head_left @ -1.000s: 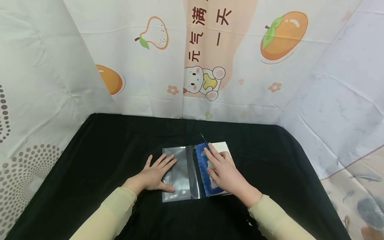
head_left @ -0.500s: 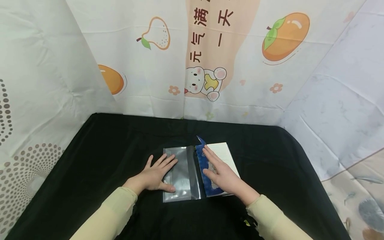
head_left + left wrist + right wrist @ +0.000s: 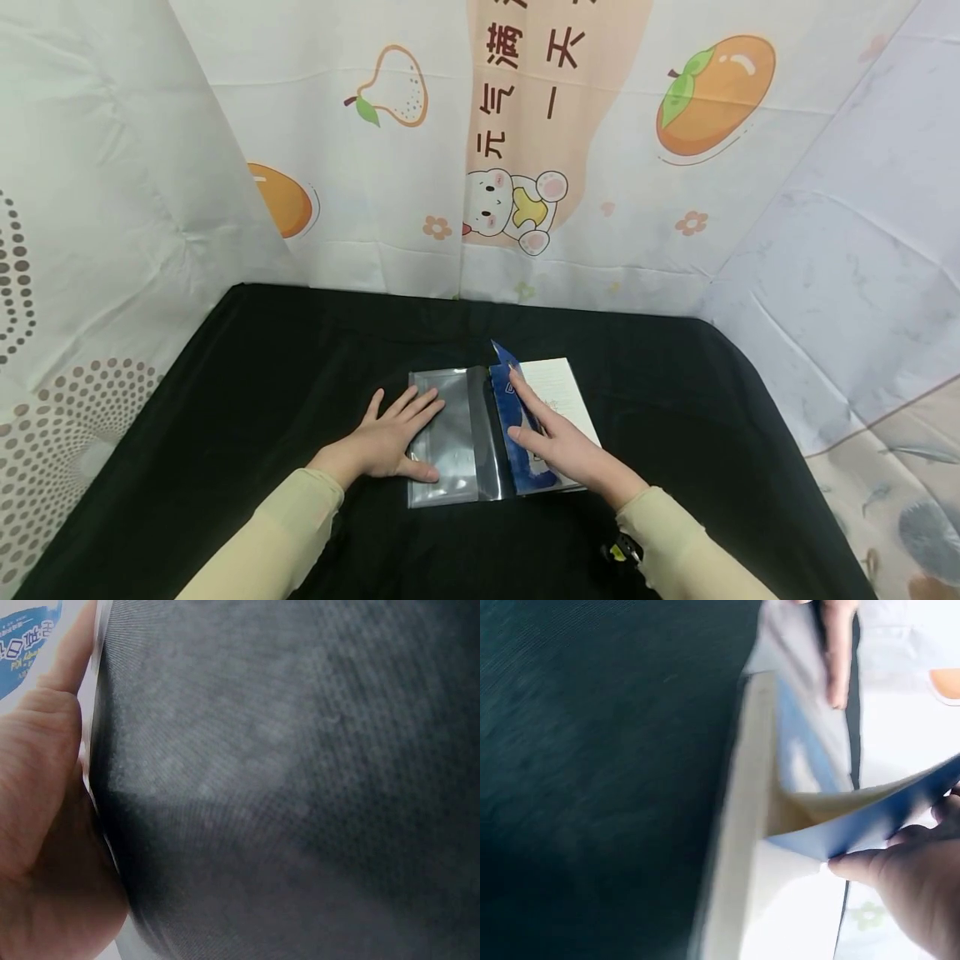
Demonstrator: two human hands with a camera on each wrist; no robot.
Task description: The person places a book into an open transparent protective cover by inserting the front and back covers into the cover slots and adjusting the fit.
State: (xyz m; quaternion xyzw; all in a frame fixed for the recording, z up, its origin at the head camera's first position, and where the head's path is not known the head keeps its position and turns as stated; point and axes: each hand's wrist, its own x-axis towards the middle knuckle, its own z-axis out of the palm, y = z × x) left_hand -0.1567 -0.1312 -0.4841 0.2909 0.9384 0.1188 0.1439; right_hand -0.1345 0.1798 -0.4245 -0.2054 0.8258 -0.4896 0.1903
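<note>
A book with a blue printed cover [image 3: 504, 408] lies beside a clear plastic sleeve [image 3: 453, 433] on the black cloth. My left hand [image 3: 386, 437] rests on the sleeve with its fingers spread. The blue cover is partly lifted and bent, so a white page [image 3: 558, 383] shows to its right. My right hand [image 3: 562, 446] lies against this cover, fingers straight and close together, the thumb apart over the blue side. In the right wrist view the raised cover flap [image 3: 885, 817] stands over the page, and the right thumb [image 3: 855, 866] touches its lower edge.
A black cloth [image 3: 322, 342] covers the table. Printed white curtains [image 3: 360, 183] close off the back and both sides. Near the right sleeve lies a small black and yellow object [image 3: 622, 550].
My right hand has shifted slightly left and its fingers have drawn together. The lifted cover has moved left, uncovering more of the white page. My left hand has stayed still.
</note>
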